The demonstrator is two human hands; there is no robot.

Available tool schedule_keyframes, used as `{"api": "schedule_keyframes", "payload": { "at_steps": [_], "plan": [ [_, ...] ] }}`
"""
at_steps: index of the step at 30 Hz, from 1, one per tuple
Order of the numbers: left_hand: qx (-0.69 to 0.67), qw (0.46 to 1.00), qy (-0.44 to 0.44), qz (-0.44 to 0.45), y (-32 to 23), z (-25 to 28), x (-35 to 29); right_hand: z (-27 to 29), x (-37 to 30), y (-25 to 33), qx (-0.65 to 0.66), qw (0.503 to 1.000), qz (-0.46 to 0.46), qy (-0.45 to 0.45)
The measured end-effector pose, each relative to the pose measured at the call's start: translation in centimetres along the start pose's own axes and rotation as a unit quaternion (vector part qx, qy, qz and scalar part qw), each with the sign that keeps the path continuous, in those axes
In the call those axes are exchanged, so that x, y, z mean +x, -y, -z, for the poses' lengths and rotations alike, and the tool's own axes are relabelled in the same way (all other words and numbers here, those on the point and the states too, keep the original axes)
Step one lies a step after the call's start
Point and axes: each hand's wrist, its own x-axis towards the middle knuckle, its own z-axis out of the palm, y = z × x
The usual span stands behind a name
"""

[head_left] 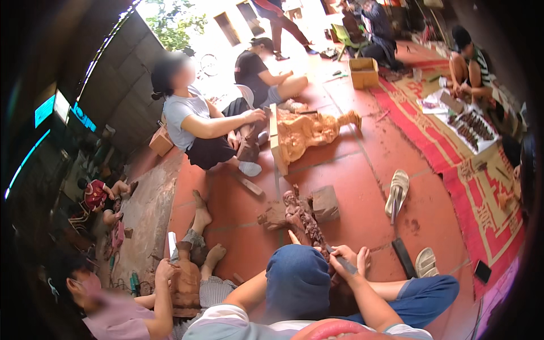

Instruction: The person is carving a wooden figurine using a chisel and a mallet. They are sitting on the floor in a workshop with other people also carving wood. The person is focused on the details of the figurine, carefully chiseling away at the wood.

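Observation:
A dark reddish carved wooden figure (306, 219) lies propped between wood blocks, its lower end close to me. My left hand (294, 237) is mostly hidden behind my raised denim knee (297, 280); one straight finger shows against the figure's side. My right hand (350, 256) is closed around a flat grey hand tool (343, 264), whose tip meets the lower part of the carving. From here I cannot tell whether the tool is a file or a chisel. One wood block (324, 203) lies right of the figure, another (273, 217) left.
Left of me, a person (93, 300) works on a wood piece (186, 283). Ahead, another person (195, 116) touches a large pale carving (311, 136). Sandals (398, 190), a dark bar (403, 258) and a phone (483, 271) lie to the right, by a red patterned mat (470, 187).

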Motion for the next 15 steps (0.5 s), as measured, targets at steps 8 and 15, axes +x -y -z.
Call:
{"api": "schedule_keyframes", "payload": {
  "at_steps": [8, 15],
  "plan": [
    [-0.004, 1.0, -0.005, 0.011, 0.1, 0.4, -1.6, -0.6, -1.4, 0.8, 0.017, 0.999, -0.03, 0.028],
    [0.0, 1.0, 0.014, -0.004, -0.3, 0.2, -1.1, 0.9, -0.5, 2.1, -0.03, 0.999, 0.007, 0.016]
  ]
}}
